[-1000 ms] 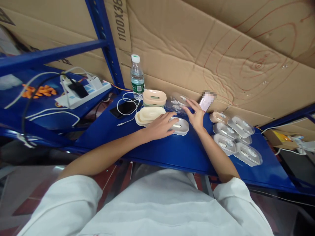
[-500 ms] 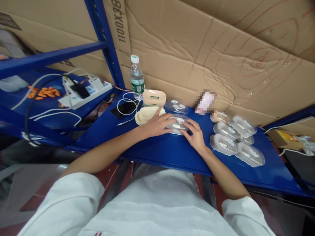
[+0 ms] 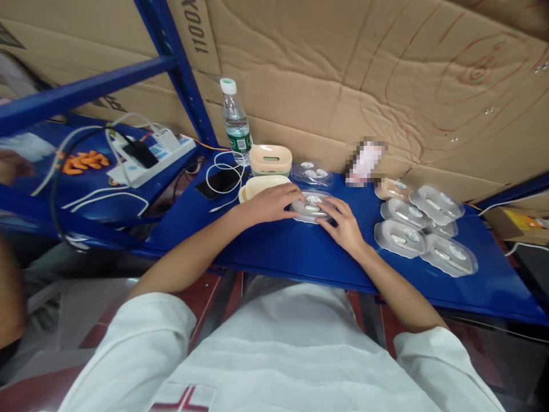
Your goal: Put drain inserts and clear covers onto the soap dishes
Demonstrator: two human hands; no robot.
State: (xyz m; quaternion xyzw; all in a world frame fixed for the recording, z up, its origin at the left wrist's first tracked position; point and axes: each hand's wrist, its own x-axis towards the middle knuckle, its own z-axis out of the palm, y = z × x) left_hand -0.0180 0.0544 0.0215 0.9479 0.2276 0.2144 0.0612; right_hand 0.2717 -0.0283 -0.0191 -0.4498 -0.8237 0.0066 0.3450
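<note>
Sideways, with its long axis running left to right, the clear-lidded oval box (image 3: 311,208) is held at its ends by the left hand (image 3: 274,205) and right hand (image 3: 346,230), on the blue table (image 3: 283,252), right of the cream dishes (image 3: 266,183).

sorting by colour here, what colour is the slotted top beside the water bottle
The slotted top is peach, clearest in the head view.

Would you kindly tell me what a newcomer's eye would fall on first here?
Probably the left hand and right hand, at opposite ends of the clear plastic package on the blue table. Next might come the cluster of similar packages to the right, then the orange pieces at far left, beside the white power strip.
</note>
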